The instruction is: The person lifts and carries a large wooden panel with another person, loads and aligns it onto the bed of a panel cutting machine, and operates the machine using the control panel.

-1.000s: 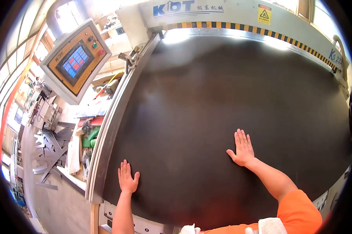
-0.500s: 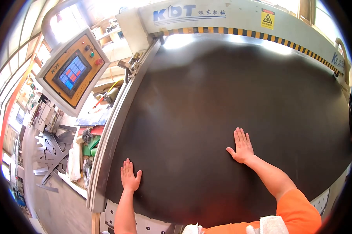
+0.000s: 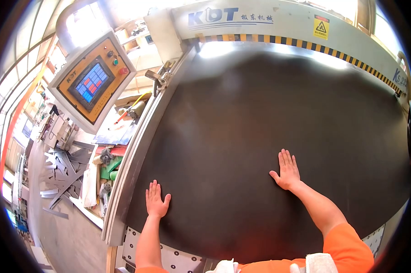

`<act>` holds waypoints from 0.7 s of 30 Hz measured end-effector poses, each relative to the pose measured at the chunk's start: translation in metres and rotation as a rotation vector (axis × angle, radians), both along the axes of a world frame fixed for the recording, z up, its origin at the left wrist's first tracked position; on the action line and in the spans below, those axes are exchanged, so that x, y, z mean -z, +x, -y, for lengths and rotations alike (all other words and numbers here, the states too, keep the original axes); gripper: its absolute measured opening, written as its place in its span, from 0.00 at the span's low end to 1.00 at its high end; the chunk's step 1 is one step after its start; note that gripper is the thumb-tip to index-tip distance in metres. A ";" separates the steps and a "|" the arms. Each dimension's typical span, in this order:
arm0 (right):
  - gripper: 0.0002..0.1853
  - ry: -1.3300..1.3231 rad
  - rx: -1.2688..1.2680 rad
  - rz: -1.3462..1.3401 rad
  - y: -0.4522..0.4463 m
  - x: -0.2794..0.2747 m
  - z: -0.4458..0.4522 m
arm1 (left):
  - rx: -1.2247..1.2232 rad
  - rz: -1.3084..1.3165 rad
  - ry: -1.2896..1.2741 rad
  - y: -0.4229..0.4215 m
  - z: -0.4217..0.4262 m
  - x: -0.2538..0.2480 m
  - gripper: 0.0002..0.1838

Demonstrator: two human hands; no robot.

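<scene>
Head view: left hand [image 3: 157, 204], right hand [image 3: 288, 175] flat, thumbs spread, on dark panel [image 3: 233, 150]; looks stiff, heavy, slippery; hold by edges.

Board [image 3: 242, 136] dark grey-black; beam edge [image 3: 296, 42] striped (yellow, black); sleeve [image 3: 349, 248] orange.

This is a workshop, shown by the big machine [image 3: 269, 22] with its striped warning edge [image 3: 305, 44], the control panel [image 3: 92, 81] on an arm, the scrap strips [image 3: 62, 175] heaped on the floor [image 3: 71, 236], and the cluttered bench [image 3: 110, 159].
</scene>
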State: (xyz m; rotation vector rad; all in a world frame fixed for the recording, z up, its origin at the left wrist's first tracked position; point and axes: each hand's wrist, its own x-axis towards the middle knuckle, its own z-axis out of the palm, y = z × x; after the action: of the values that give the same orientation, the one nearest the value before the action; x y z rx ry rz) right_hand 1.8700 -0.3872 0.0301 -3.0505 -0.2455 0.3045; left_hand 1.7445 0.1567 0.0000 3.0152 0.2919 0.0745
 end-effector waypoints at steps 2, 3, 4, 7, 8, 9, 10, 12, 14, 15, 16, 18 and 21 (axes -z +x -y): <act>0.50 0.003 0.011 -0.006 -0.002 -0.002 -0.001 | -0.001 -0.002 0.003 -0.001 -0.001 0.002 0.41; 0.50 0.010 0.016 -0.002 -0.001 -0.002 -0.001 | 0.002 0.000 -0.004 0.001 -0.001 0.001 0.41; 0.50 0.016 0.017 -0.002 -0.002 0.000 -0.002 | 0.001 0.000 -0.012 0.000 -0.001 0.000 0.42; 0.49 0.029 0.015 0.013 -0.002 0.000 -0.002 | -0.005 -0.004 -0.020 -0.001 0.002 -0.004 0.42; 0.49 0.040 0.018 0.018 -0.003 0.000 -0.002 | -0.005 0.001 -0.017 -0.001 0.001 0.000 0.42; 0.50 0.054 0.018 0.023 -0.004 0.000 -0.002 | -0.007 0.006 -0.011 -0.001 -0.001 0.000 0.43; 0.50 0.072 0.018 0.029 -0.004 -0.001 -0.003 | -0.012 -0.026 -0.024 -0.001 0.002 -0.006 0.43; 0.50 0.084 0.041 0.037 -0.005 -0.002 -0.010 | -0.018 -0.026 -0.010 -0.003 0.001 -0.003 0.43; 0.50 0.102 0.034 0.044 -0.004 -0.001 -0.019 | 0.001 0.070 0.022 -0.002 -0.004 0.007 0.42; 0.50 0.113 0.018 0.048 -0.003 0.000 -0.023 | -0.006 0.049 -0.008 -0.001 -0.003 -0.001 0.40; 0.50 0.127 0.007 0.051 0.000 0.001 -0.028 | -0.008 0.028 -0.037 0.008 -0.002 -0.020 0.39; 0.50 0.123 -0.014 0.059 0.004 0.002 -0.034 | 0.066 0.268 -0.110 0.039 -0.021 -0.026 0.33; 0.50 0.122 -0.013 0.042 0.007 -0.002 -0.039 | 0.058 0.424 0.049 0.134 -0.052 -0.100 0.30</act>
State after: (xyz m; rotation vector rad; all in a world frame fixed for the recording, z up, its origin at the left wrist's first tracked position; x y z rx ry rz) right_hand 1.8768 -0.3478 0.0326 -2.9379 -0.2764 0.2179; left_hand 1.8789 0.2085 0.1002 2.9508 0.1608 0.7117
